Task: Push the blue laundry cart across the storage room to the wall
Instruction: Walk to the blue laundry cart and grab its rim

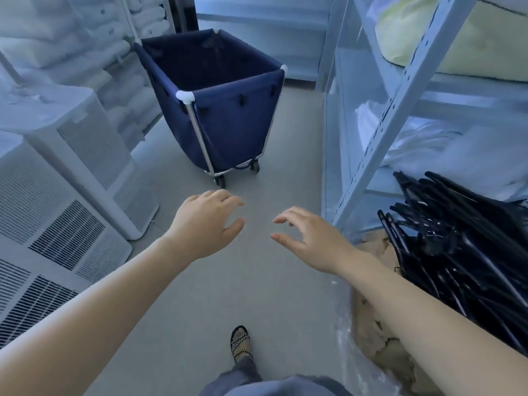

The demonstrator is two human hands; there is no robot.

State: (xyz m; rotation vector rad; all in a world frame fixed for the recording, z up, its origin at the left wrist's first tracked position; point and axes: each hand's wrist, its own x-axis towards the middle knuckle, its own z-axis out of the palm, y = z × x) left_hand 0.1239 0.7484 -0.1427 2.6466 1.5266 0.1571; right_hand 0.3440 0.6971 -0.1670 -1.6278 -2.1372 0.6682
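Both hands [251,230] outstretched, fingers spread

We stand on a plain grey floor [251,281] under cool bluish light; pale metal shelving [400,90] rises on our right with black hangers [457,252] heaped low, white vented units [71,172] stand left, folded white linens [85,32] stacked behind them

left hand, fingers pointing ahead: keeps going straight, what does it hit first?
Probably the blue laundry cart: the left hand is open, touching nothing, with bare floor between. Its near corner post looks closest, though depth is uncertain.
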